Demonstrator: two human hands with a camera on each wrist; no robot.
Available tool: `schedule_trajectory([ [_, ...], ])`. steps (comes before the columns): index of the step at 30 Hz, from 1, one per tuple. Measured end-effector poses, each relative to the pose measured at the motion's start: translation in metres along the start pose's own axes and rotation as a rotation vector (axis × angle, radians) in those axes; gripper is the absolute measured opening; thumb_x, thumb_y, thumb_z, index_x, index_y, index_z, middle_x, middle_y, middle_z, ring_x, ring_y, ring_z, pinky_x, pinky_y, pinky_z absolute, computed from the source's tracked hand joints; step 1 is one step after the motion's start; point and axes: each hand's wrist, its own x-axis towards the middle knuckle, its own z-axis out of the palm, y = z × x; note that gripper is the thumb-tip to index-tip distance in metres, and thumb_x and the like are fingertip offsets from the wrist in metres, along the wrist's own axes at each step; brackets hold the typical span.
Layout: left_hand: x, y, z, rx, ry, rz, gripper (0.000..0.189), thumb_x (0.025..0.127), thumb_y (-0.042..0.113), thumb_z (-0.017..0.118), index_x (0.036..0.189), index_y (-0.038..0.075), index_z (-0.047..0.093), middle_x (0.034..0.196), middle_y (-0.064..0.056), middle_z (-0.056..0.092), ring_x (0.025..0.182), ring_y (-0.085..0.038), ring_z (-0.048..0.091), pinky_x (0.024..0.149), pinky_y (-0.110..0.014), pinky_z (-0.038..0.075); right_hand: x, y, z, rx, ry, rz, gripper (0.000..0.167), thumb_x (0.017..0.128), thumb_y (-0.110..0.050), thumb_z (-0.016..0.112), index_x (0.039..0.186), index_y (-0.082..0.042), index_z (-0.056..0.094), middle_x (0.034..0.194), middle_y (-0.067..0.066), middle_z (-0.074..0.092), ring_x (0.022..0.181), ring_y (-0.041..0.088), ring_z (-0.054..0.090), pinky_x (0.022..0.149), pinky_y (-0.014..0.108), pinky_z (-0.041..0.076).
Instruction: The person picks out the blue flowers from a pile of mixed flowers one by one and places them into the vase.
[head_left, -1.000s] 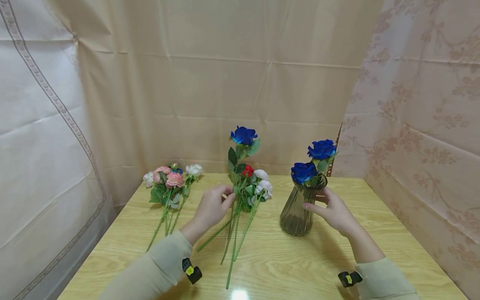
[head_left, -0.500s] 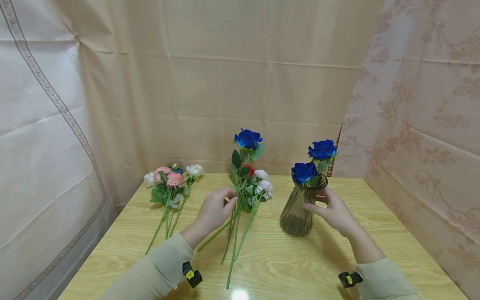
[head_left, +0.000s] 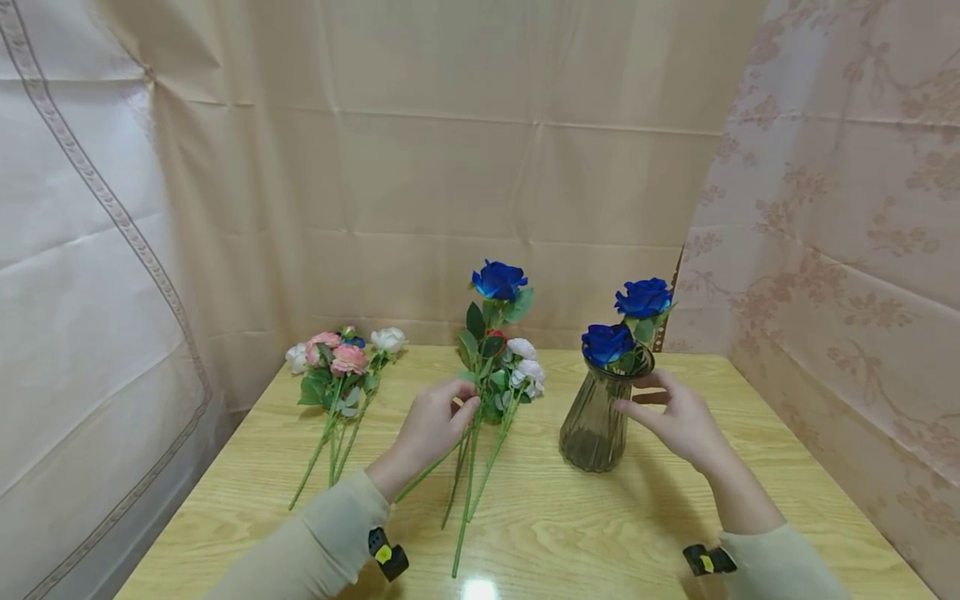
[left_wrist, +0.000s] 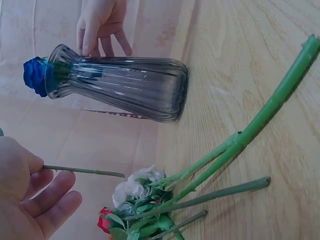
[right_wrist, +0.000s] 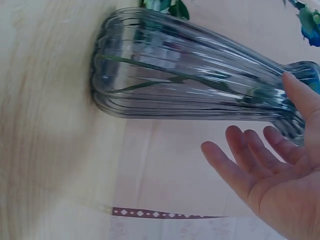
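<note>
In the head view my left hand (head_left: 431,421) pinches the stem of an upright blue rose (head_left: 500,280) above the table's middle. The left wrist view shows the stem's lower end (left_wrist: 100,172) sticking out past my thumb and fingers, pointing at the table. On the right stands a ribbed, smoky glass vase (head_left: 592,425), with a taller blue rose (head_left: 643,297) and a lower blue rose (head_left: 607,344) in it. Beside its neck is my right hand (head_left: 678,421), fingers spread and relaxed. In the right wrist view the thumb (right_wrist: 300,95) overlaps the neck while the other fingers point past the glass.
White flowers (head_left: 528,375) and a red flower (head_left: 497,335) lie behind my left hand, their green stems reaching toward the front. Further left lies a bunch with pink flowers (head_left: 348,360) and a white flower (head_left: 388,339). Curtains (head_left: 420,183) hang behind the wooden table (head_left: 600,542).
My left hand has moved slightly right with the blue rose. My right hand has loosened from the vase neck and shifted a little right; the vase stays in place.
</note>
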Motion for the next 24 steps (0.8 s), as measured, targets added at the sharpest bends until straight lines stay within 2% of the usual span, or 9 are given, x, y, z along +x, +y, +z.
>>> schedule_trajectory([
  [5, -0.002, 0.002, 0.001, 0.001, 0.001, -0.006, 0.005, 0.098, 0.008, 0.068, 0.102, 0.009, 0.072, 0.094, 0.0, 0.069, 0.067, -0.005, 0.059, 0.062, -0.026, 0.053, -0.005, -0.007, -0.004, -0.015, 0.009, -0.01, 0.053, 0.093, -0.05, 0.072, 0.118, -0.005, 0.063, 0.117, 0.014, 0.066, 0.103, 0.036, 0.066, 0.07, 0.041, 0.058],
  [11, -0.004, 0.002, 0.002, -0.006, 0.016, 0.009, 0.007, 0.098, 0.008, 0.069, 0.103, 0.007, 0.073, 0.094, 0.0, 0.069, 0.072, -0.008, 0.062, 0.065, -0.027, 0.054, -0.012, -0.016, -0.006, 0.029, -0.035, -0.046, 0.041, 0.095, -0.04, 0.074, 0.114, -0.004, 0.068, 0.108, 0.01, 0.07, 0.086, 0.023, 0.069, 0.065, 0.035, 0.058],
  [19, -0.005, 0.002, 0.005, -0.011, 0.023, 0.033, 0.007, 0.098, 0.008, 0.069, 0.104, 0.006, 0.073, 0.094, 0.0, 0.07, 0.076, -0.01, 0.064, 0.066, -0.027, 0.055, -0.022, -0.034, 0.001, 0.125, -0.148, -0.162, 0.036, 0.096, -0.028, 0.075, 0.121, -0.004, 0.068, 0.112, 0.006, 0.071, 0.096, 0.023, 0.069, 0.074, 0.032, 0.058],
  [24, -0.006, 0.003, 0.007, -0.018, 0.018, 0.033, 0.008, 0.098, 0.009, 0.069, 0.105, 0.007, 0.073, 0.095, -0.001, 0.071, 0.077, -0.01, 0.066, 0.067, -0.026, 0.056, -0.024, -0.046, 0.009, 0.181, -0.175, -0.209, 0.036, 0.096, -0.025, 0.075, 0.123, -0.003, 0.067, 0.113, 0.008, 0.071, 0.099, 0.019, 0.068, 0.081, 0.031, 0.056],
])
